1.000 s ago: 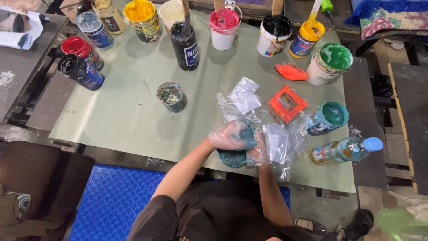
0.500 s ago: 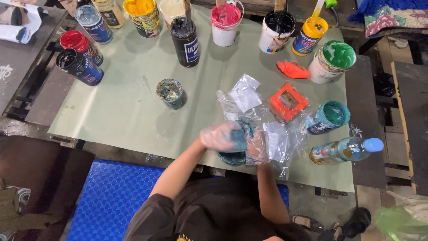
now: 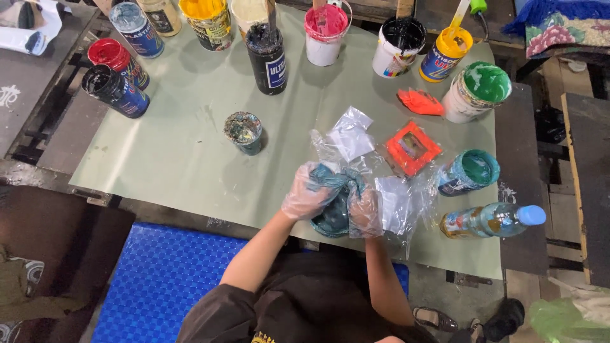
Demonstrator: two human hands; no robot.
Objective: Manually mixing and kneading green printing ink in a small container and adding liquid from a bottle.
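Small paint-smeared cup (image 3: pixel 243 132) upright on green sheet (image 3: pixel 165 159), apart from hands. L hand (image 3: pixel 306 194), clear glove, curled round teal-filled plastic bag (image 3: pixel 333 206) near table's front edge; R hand (image 3: pixel 365 211), gloved too, gripping bag's other side. Crumpled clear plastic (image 3: pixel 397 203) just beside; farther right teal pot (image 3: pixel 469 171), bottle (image 3: pixel 492 220) lying down.

Paint workshop: open ink tubs (image 3: pixel 399 46)

Even, soft overhead light, faint shadows beside the paint cans (image 3: pixel 267 57), slight edge distortion, sharp focus.
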